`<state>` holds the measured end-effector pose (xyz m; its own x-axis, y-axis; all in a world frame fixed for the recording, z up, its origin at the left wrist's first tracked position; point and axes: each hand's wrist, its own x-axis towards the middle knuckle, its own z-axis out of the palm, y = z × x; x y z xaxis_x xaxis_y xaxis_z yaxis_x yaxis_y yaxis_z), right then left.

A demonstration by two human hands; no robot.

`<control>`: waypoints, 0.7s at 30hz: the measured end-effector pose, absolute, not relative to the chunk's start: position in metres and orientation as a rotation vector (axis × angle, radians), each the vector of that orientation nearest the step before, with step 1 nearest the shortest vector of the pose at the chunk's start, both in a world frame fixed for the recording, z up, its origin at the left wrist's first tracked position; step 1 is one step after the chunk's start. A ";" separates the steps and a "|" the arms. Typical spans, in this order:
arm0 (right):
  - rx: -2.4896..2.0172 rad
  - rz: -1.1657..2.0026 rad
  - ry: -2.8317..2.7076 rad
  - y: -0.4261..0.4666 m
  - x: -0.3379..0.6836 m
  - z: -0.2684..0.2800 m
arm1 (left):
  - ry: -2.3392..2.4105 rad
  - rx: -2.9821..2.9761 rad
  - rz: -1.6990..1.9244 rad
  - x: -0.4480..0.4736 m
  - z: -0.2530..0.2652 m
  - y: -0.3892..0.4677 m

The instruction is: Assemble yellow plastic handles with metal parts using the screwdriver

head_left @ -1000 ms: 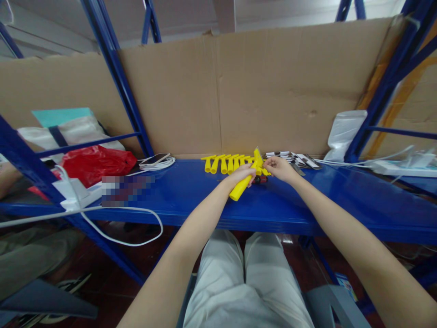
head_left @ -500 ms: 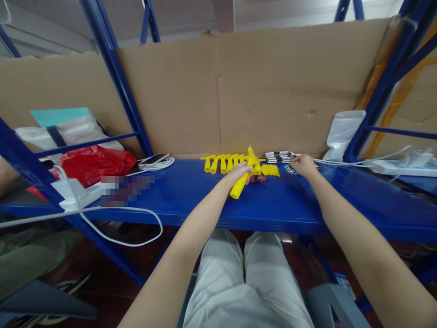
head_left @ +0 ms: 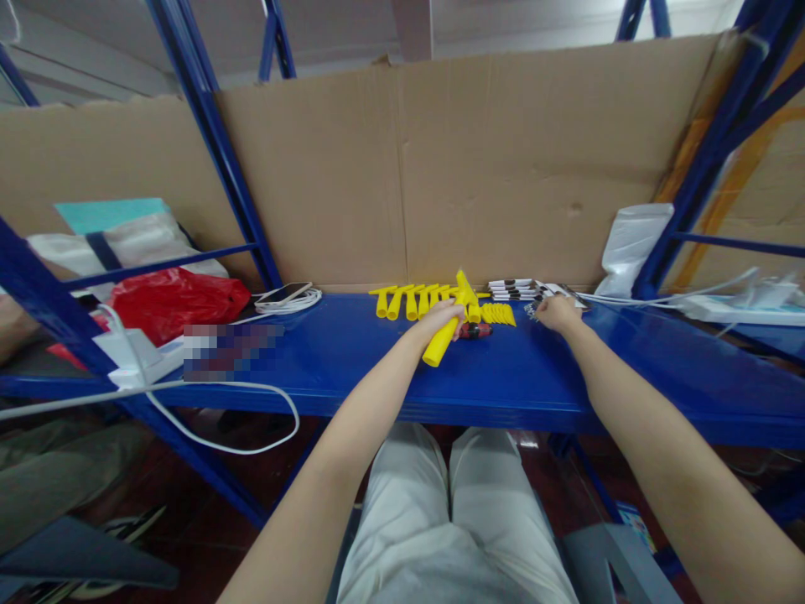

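One yellow tool (head_left: 440, 344), gripped in my left hand (head_left: 445, 317) above the blue shelf (head_left: 352, 361); long axis slants away and slightly right, open tube end toward me. Behind: at least five like handles (head_left: 393, 304), one row. My right hand (head_left: 558, 313): at small metal pieces (head_left: 530, 310), uncountable; cannot tell whether fingers grip any

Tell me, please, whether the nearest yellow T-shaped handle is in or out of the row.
Out: the left hand grips the T-shaped handle in front of the handle row.
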<state>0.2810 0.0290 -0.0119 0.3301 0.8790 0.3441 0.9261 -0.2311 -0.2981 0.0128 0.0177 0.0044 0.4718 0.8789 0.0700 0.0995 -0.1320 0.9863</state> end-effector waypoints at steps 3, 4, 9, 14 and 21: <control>-1.996 -0.040 -1.552 0.028 0.270 -0.007 | 0.836 1.548 0.843 0.013 0.003 0.019; -1.901 0.034 -1.533 0.028 0.264 -0.005 | 0.820 1.541 0.834 0.013 0.003 0.020; -1.327 0.724 -1.291 0.025 0.225 0.001 | 0.728 1.541 0.704 0.011 0.005 0.024; -1.057 1.311 -1.225 0.009 0.199 0.008 | 0.680 1.519 0.613 0.009 0.006 0.025; -0.943 1.483 -1.057 0.004 0.196 0.010 | 0.631 1.423 0.609 0.011 0.006 0.021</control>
<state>0.1963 0.0042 0.0104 -0.1530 0.9878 -0.0291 -0.2950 -0.0738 -0.9526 0.0115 0.0214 0.0056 0.6971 0.7162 -0.0341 -0.0089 0.0561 0.9984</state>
